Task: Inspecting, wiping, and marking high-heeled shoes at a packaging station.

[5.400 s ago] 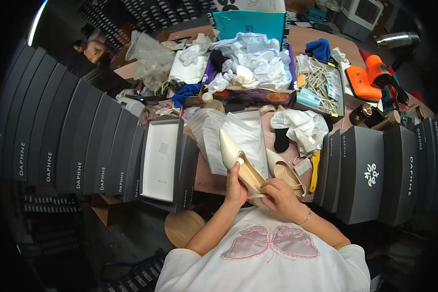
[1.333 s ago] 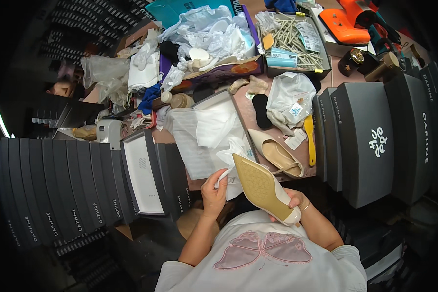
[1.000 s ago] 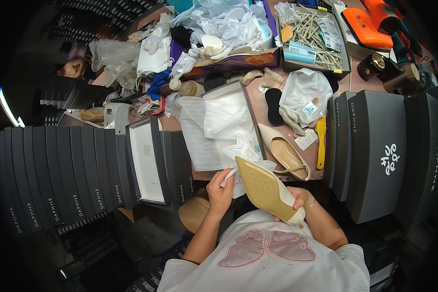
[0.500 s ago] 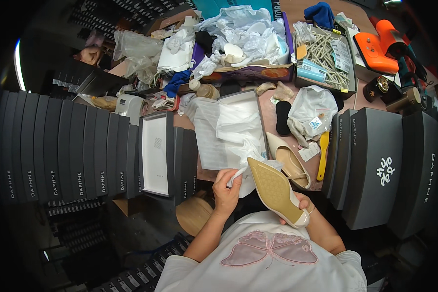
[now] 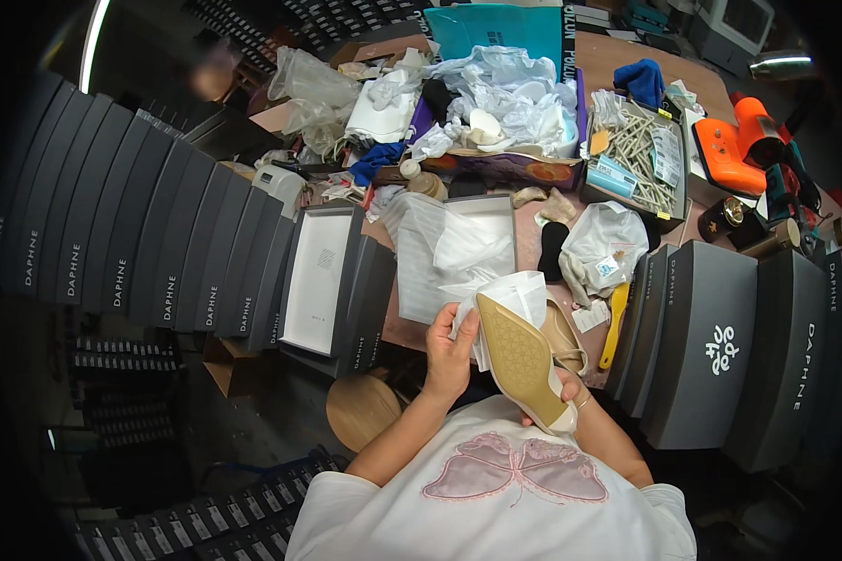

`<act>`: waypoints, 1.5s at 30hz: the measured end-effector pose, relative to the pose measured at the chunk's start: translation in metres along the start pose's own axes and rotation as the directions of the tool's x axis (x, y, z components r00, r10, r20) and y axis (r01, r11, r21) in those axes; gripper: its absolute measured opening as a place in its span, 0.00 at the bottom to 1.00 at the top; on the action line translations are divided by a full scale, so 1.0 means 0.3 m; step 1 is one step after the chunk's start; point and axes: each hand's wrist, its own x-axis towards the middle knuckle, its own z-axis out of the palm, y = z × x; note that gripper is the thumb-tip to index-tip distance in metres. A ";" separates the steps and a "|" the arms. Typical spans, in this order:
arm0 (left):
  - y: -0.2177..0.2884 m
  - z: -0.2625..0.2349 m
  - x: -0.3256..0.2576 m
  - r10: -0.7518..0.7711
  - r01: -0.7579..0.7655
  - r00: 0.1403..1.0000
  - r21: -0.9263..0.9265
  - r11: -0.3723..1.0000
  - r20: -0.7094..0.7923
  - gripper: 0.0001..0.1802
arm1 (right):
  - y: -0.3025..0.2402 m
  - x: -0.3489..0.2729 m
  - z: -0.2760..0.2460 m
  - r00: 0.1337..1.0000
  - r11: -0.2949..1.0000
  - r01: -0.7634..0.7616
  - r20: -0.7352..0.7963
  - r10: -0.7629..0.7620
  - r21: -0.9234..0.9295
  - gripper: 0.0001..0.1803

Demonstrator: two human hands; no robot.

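My right hand [image 5: 567,396] is closed around the heel end of a pointed shoe [image 5: 518,360], whose tan sole faces up. At the shoe's toe, my left hand [image 5: 451,353] pinches white tissue paper [image 5: 530,292], which spreads behind the toe and along its side. The inside of the shoe is hidden. Just beyond it, a second beige shoe [image 5: 568,344] lies on the table, partly covered by the held shoe and the paper. An open shoe box [image 5: 503,217] with white tissue [image 5: 430,238] draped over it stands farther back.
Dark shoe boxes [image 5: 159,252] stand in a row at left, beside an open white-lined box [image 5: 320,280]. More boxes [image 5: 702,346] stand at right. A yellow shoehorn-like tool [image 5: 615,323], a plastic bag [image 5: 603,238], a tray of sticks [image 5: 641,159] and a paper-filled carton [image 5: 505,164] lie beyond.
The tissue in my left hand has been raised from beside the toe to behind it, fanning out around the tip. The shoe has turned a little more upright, and the whole view has tilted.
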 end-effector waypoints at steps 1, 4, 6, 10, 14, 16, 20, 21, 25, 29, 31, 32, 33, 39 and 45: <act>0.002 0.000 -0.004 0.016 -0.016 1.000 0.009 1.000 0.000 0.11 | -0.003 0.004 -0.004 1.000 1.000 -0.008 0.019 0.008 0.000 0.46; 0.024 -0.002 -0.020 0.064 -0.063 0.998 0.065 0.996 -0.014 0.11 | -0.003 0.015 -0.002 0.999 0.999 -0.038 0.038 0.038 -0.008 0.46; 0.029 -0.008 -0.023 0.095 -0.092 0.995 0.122 0.988 -0.024 0.11 | -0.006 0.023 0.002 0.998 0.998 -0.055 0.030 0.055 -0.011 0.46; 0.035 -0.034 -0.007 0.134 -0.127 0.991 0.221 0.967 -0.014 0.12 | -0.001 0.039 0.011 0.998 0.999 -0.054 0.007 0.054 -0.003 0.46; 0.037 -0.080 0.056 0.114 -0.112 0.993 0.175 0.978 0.000 0.13 | 0.016 0.072 0.006 0.999 0.998 0.034 -0.041 -0.036 -0.049 0.45; 0.063 -0.113 0.124 0.303 -0.309 0.948 0.490 0.815 0.093 0.13 | 0.002 0.062 0.032 0.963 0.964 0.144 -0.193 -0.189 -0.224 0.43; 0.204 -0.199 0.249 0.432 -0.474 0.866 0.686 0.552 0.252 0.14 | -0.043 0.083 0.277 0.898 0.816 0.233 -0.204 -0.389 -0.529 0.39; 0.229 -0.210 0.278 0.437 -0.502 0.851 0.696 0.512 0.292 0.13 | -0.049 0.089 0.334 0.911 0.787 0.234 -0.152 -0.382 -0.571 0.37; 0.283 -0.191 0.341 0.442 -0.532 0.839 0.651 0.542 0.318 0.12 | -0.056 0.091 0.377 0.940 0.588 -0.010 -0.209 -0.271 -0.809 0.30; 0.286 -0.215 0.355 0.455 -0.630 0.775 0.478 0.612 0.439 0.10 | -0.019 0.271 0.419 0.781 0.480 -0.214 -0.445 -0.439 -0.850 0.25; 0.288 -0.241 0.374 0.441 -0.655 0.754 0.502 0.565 0.487 0.09 | -0.010 0.297 0.376 0.632 0.556 -0.177 -0.527 -0.568 -0.812 0.25; 0.289 -0.263 0.417 0.387 -0.576 0.818 0.586 0.571 0.427 0.09 | 0.003 0.270 0.354 0.582 0.561 -0.169 -0.541 -0.607 -0.811 0.25; 0.286 -0.277 0.457 0.377 -0.592 0.805 0.582 0.557 0.459 0.09 | 0.032 0.254 0.356 0.586 0.497 -0.220 -0.521 -0.621 -0.840 0.25; 0.233 -0.189 0.418 0.273 -0.641 0.664 0.341 0.687 0.696 0.10 | 0.026 0.265 0.451 0.773 0.517 -0.148 -0.425 -0.472 -0.843 0.26; 0.321 -0.166 0.318 0.322 -0.780 0.532 0.304 0.547 0.783 0.15 | -0.054 0.511 0.404 0.518 0.505 0.363 -0.281 -0.808 -0.783 0.26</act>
